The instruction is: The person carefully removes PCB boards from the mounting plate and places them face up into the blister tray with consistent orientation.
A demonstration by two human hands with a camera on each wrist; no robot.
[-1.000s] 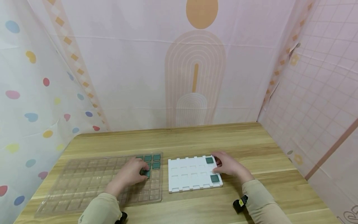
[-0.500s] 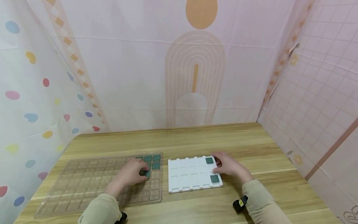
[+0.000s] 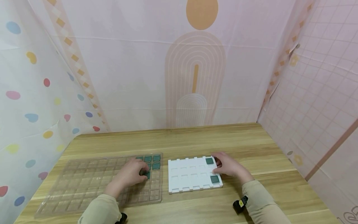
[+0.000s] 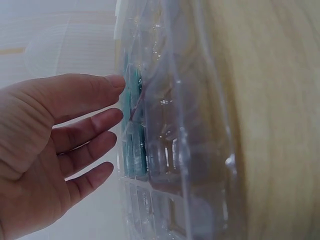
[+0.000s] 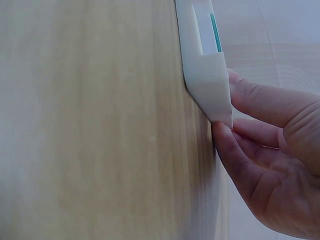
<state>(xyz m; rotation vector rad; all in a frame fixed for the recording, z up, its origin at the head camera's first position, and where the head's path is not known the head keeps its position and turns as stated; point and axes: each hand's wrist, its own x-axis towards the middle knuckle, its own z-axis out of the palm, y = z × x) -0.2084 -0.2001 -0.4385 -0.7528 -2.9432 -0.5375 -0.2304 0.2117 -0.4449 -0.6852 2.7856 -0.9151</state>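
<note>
My left hand (image 3: pixel 130 173) reaches over the right part of a clear plastic tray (image 3: pixel 84 177), thumb and fingers curved around a small green circuit board (image 3: pixel 147 175) in one of its pockets. In the left wrist view the thumb tip (image 4: pixel 116 81) is right at the green pieces, and the index finger is hidden behind it. A white tray (image 3: pixel 190 174) lies to the right, carrying two green circuit boards, one at its far right corner (image 3: pixel 209 161) and one at its near right corner (image 3: pixel 214 179). My right hand (image 3: pixel 230 166) grips its right edge, thumb on top, fingers against the side.
Several more green boards (image 3: pixel 156 165) sit in the far right pockets of the clear tray. A strip of wooden tabletop (image 3: pixel 166 186) separates the two trays. Patterned curtains (image 3: pixel 134 77) hang behind and on both sides of the table.
</note>
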